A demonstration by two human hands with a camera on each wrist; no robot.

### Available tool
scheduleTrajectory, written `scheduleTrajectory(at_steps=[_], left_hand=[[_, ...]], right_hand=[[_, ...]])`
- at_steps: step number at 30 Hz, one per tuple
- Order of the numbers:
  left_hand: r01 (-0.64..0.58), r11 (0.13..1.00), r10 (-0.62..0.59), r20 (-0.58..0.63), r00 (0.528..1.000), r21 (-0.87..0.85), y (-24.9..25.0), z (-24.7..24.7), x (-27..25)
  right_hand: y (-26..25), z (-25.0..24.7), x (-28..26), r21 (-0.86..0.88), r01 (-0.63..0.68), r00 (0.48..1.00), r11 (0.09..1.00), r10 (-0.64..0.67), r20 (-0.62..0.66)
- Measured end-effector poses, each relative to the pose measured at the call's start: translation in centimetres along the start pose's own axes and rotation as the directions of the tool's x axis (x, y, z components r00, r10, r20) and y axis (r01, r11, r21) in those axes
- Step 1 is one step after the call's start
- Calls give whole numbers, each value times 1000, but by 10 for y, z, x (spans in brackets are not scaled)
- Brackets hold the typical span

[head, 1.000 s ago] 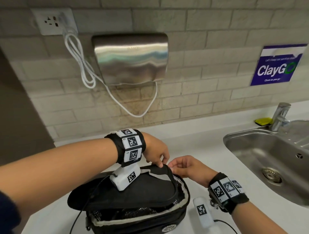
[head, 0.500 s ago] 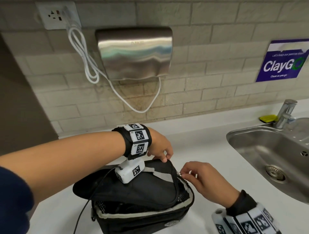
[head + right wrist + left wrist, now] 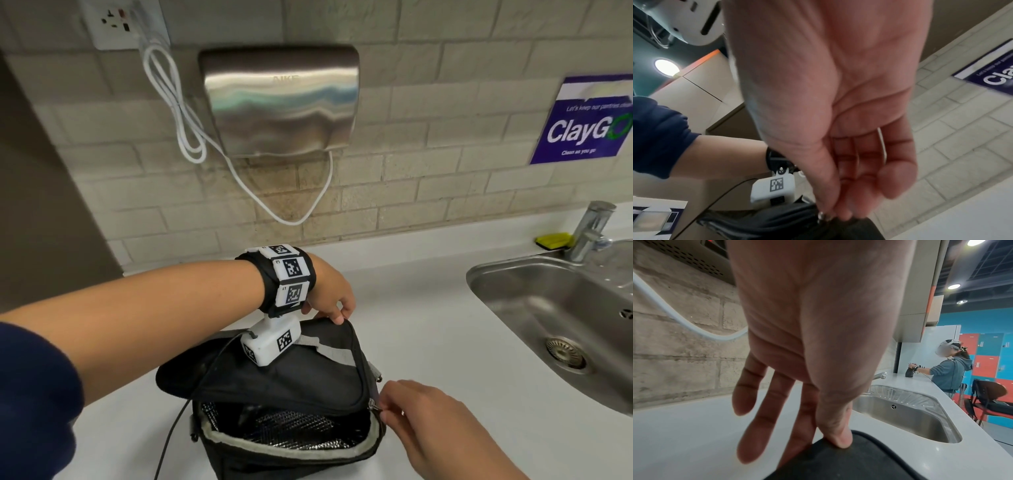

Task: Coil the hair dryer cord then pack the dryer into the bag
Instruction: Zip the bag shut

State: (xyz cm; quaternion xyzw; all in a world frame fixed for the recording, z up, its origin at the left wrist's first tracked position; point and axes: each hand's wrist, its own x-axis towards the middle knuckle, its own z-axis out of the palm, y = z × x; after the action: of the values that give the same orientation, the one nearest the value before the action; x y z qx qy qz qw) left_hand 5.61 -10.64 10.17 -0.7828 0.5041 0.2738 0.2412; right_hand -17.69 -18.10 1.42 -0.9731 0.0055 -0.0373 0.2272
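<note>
A black bag (image 3: 291,383) with a silver lining sits on the white counter (image 3: 428,308), its lid part open at the front. A dark shape inside is mostly hidden; I cannot tell whether it is the hair dryer. My left hand (image 3: 334,301) pinches the far edge of the bag's lid (image 3: 849,456) between thumb and fingers. My right hand (image 3: 424,421) pinches the metal zipper pull (image 3: 374,406) at the bag's right front corner. In the right wrist view, thumb and forefinger close on the zipper pull (image 3: 823,216).
A steel sink (image 3: 555,318) with a tap (image 3: 591,229) lies to the right, a yellow sponge (image 3: 553,240) behind it. A steel wall dryer (image 3: 279,99) and its white cord (image 3: 185,113) hang on the brick wall. Another person (image 3: 949,369) works further along the counter.
My right hand has drawn the zipper pull from the bag's far end round to its right front corner. The left hand stays on the lid's far edge.
</note>
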Motion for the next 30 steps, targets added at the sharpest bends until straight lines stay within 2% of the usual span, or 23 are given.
scheduleTrajectory(at_steps=[3,6,8,10,13,15,17,18,19,20,21,22,24,26,27,30], left_hand=[[4,1000,-4,8,1000,2,0,0,0],[17,999,-17,2,1000,36,5,-1,-3],[42,995,-38,-42,998,94,11,-4,-9],[72,985,-45,-172,984,156,17,-9,-23],[117,982,-45,-414,909,150,30,-18,-65],[110,990,-37,-585,810,90,46,-15,-100],[-43,996,-28,-708,706,-82,68,3,-132],[-179,963,-24,-719,694,-204,82,16,-145],[-321,880,-15,-695,719,-351,98,32,-153],[-428,754,8,-644,765,-499,111,49,-154],[-471,632,40,-581,813,-616,123,66,-149],[-466,560,65,-525,849,-685,133,83,-141],[-383,555,33,-440,897,-739,144,115,-113],[-265,577,-100,-389,916,-773,144,140,-84],[-228,561,-149,-368,918,-796,142,150,-73],[-278,453,-155,-382,911,-847,135,171,-52]], right_hand=[[-5,-4,0,17,-15,999,1000,14,47],[-2,-3,2,136,-29,995,990,15,104],[1,2,1,281,-88,995,956,73,62],[3,8,-2,384,-135,988,914,155,-22],[5,20,-7,488,-157,960,859,248,-128],[2,23,-9,531,-169,944,830,292,-156],[1,25,-11,574,-166,935,802,313,-166],[1,27,-12,596,-162,929,787,325,-176],[1,29,-13,616,-154,922,772,336,-191],[0,30,-14,647,-145,917,749,347,-196],[-2,32,-15,683,-145,914,716,362,-185],[-4,33,-16,718,-143,910,682,376,-176],[-3,37,-18,737,-133,898,662,395,-193],[-3,38,-20,732,-140,895,667,401,-194],[-3,38,-20,727,-141,899,672,394,-189],[-2,38,-19,710,-130,899,692,385,-211]])
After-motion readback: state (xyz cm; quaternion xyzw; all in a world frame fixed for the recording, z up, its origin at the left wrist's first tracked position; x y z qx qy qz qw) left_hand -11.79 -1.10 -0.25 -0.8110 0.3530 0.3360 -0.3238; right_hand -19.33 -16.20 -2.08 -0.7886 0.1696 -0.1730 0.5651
